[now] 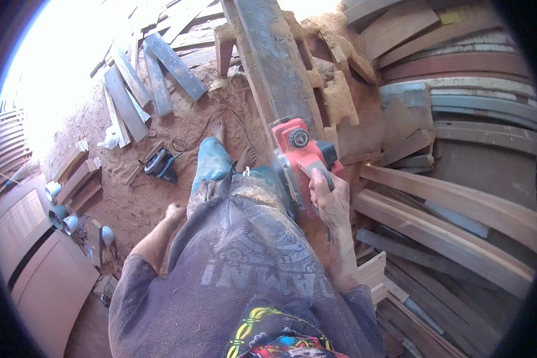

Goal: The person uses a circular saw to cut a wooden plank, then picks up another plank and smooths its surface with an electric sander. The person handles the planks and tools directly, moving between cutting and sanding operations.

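My right hand [334, 200] is wrapped round the rear handle of a red electric planer [295, 156] with a black round knob at its front. The planer is at the near end of a long, dusty wooden beam [271, 62], by my right leg; whether its sole touches the wood is hidden. My left hand [174, 213] hangs low beside my left hip, away from the beam. Its fingers are turned from view, and nothing is seen in it.
A dark corded power tool [160, 165] lies on the sawdust-covered floor [185, 125] to the left. Grey boards [176, 67] lie beyond it. Stacked timber [447, 203] fills the right side. Wooden panels [53, 286] stand at the lower left. My bare feet [246, 157] are beside the beam.
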A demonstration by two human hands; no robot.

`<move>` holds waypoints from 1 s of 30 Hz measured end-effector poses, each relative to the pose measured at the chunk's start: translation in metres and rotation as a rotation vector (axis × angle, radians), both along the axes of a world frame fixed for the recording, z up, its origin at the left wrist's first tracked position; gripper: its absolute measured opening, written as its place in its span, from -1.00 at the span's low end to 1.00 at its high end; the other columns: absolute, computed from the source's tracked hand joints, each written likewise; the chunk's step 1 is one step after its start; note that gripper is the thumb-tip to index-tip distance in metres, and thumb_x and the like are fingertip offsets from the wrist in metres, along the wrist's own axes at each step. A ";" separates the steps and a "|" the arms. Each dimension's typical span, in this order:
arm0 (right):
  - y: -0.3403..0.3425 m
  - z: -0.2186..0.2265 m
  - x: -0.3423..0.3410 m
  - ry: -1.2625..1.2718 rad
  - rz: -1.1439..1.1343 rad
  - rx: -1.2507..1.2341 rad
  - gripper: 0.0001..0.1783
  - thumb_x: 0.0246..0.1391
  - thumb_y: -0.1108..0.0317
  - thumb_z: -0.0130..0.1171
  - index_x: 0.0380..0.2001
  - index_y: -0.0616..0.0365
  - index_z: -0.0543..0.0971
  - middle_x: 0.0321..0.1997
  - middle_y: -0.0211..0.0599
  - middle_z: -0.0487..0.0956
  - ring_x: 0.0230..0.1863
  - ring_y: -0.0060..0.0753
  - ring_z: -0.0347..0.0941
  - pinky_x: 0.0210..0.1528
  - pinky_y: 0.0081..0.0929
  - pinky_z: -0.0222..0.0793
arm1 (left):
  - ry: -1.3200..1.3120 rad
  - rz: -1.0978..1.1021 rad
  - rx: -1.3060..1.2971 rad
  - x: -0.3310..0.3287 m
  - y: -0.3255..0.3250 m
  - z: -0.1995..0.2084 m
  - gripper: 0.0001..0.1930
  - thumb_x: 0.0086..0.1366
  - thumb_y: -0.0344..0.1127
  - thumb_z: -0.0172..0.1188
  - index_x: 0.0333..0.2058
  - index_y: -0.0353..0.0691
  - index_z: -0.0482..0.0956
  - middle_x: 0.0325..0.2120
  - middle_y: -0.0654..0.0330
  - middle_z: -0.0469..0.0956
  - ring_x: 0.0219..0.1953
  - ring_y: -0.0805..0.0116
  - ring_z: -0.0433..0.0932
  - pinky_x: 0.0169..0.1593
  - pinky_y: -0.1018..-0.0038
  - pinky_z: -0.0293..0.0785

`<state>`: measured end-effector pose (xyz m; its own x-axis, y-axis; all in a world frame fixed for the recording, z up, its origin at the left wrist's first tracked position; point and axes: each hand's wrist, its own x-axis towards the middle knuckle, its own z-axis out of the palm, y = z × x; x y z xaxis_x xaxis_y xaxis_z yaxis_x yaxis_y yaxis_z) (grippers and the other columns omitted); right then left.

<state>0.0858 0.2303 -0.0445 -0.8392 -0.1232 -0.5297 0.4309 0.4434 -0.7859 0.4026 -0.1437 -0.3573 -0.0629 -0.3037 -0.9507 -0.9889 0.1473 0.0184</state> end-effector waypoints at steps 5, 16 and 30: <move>-0.036 -0.005 -0.048 0.024 0.035 -0.006 -0.53 0.41 -0.01 0.19 -0.49 0.11 0.55 -0.66 -0.59 0.41 -0.68 -0.76 0.25 -0.64 -0.63 0.12 | 0.289 0.307 0.153 -0.015 0.086 -0.012 -0.39 0.31 -0.10 0.39 0.26 -0.28 0.57 -0.14 0.01 0.77 -0.09 0.17 0.72 0.06 0.24 0.60; -0.140 -0.010 -0.171 0.029 0.101 0.043 -0.48 0.33 -0.04 0.21 -0.38 0.29 0.70 -0.53 -0.48 0.56 -0.44 -0.56 0.48 -0.30 -0.44 0.39 | 0.431 0.477 0.192 -0.149 0.022 -0.003 -0.47 0.35 -0.10 0.38 0.17 -0.31 0.61 -0.15 0.04 0.77 -0.11 0.22 0.71 0.02 0.26 0.61; -0.332 -0.026 -0.391 0.242 0.224 -0.102 -0.34 0.29 -0.25 0.18 -0.15 0.25 0.73 -0.53 -0.51 0.45 -0.67 -0.67 0.29 -0.63 -0.56 0.22 | 0.366 0.676 0.243 -0.119 -0.009 0.014 -0.56 0.39 -0.12 0.37 0.07 -0.35 0.67 -0.17 0.08 0.76 -0.14 0.28 0.70 -0.02 0.29 0.62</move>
<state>-0.3052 -0.1018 -0.0707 -0.8852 -0.3605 -0.2940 0.1278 0.4193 -0.8988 0.2833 -0.1527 -0.3433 -0.2595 -0.1743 -0.9499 -0.7876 -0.5310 0.3126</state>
